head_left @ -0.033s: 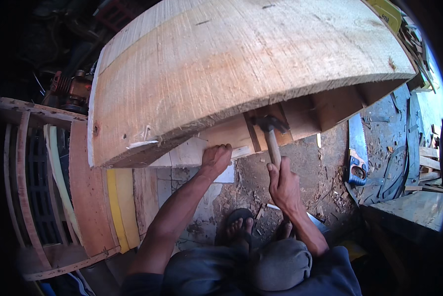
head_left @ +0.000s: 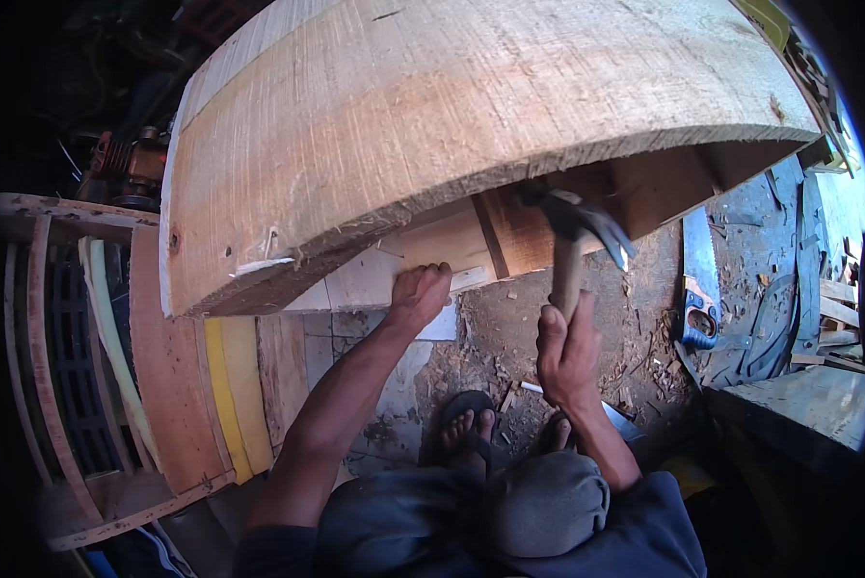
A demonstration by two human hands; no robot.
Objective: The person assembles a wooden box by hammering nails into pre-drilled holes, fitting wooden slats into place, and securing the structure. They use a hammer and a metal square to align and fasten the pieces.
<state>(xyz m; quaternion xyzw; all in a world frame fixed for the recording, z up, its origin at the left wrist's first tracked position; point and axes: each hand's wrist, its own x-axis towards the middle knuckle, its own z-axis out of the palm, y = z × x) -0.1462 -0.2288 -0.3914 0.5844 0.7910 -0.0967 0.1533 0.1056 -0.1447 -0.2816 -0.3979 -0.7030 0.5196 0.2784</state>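
Observation:
A big rough-sawn wooden slab (head_left: 452, 125) fills the upper view. Under its near edge sits a pale wooden strip (head_left: 423, 246) and a brown frame piece (head_left: 524, 231). My left hand (head_left: 418, 294) presses on the pale strip, fingers curled over its edge. My right hand (head_left: 567, 352) grips the wooden handle of a claw hammer (head_left: 575, 223). The hammer's metal head is raised just below the slab's edge, close to the brown frame piece.
A handsaw with a blue handle (head_left: 697, 289) lies on the dirt ground among wood chips at right. My sandalled feet (head_left: 466, 419) stand below. A slatted wooden frame (head_left: 56, 385), red and yellow boards (head_left: 225, 385) and a small engine (head_left: 129, 169) are at left. A workbench (head_left: 808, 405) is at right.
The hammer head has shifted a little to the right and tilted, with my right hand following. My left hand stays on the pale strip.

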